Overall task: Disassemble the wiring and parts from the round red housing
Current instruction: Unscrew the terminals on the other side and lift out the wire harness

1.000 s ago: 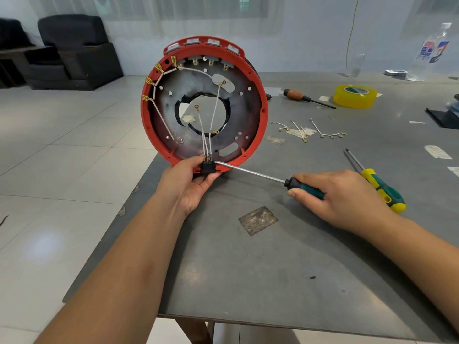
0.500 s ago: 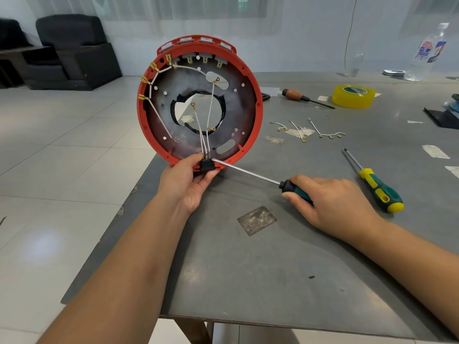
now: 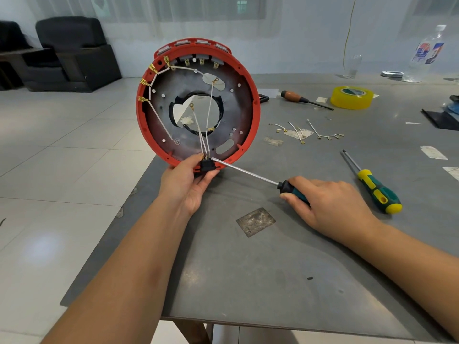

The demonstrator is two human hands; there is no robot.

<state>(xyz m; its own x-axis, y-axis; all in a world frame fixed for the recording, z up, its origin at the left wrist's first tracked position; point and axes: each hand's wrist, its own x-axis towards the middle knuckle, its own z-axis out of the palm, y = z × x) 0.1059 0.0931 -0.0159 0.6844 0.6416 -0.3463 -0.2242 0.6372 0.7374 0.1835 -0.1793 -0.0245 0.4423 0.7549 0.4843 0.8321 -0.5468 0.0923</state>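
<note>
Little change over the last second: red housing (image 3: 198, 155) stays upright at the bench's (image 3: 273, 269) left edge, tilted slightly. Left hand (image 3: 185, 184) grips its bottom rim, pinching the black switch (image 3: 206, 165). Right hand (image 3: 327, 207) grasps the screwdriver (image 3: 248, 173), tip at the switch. Prying likely underway; wires (image 3: 206, 135) attached.

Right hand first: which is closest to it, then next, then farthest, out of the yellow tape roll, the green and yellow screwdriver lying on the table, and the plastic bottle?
From the right hand:
1. Green and yellow screwdriver, just to its right on the table.
2. Yellow tape roll, farther back.
3. Plastic bottle, at the far right corner.
</note>
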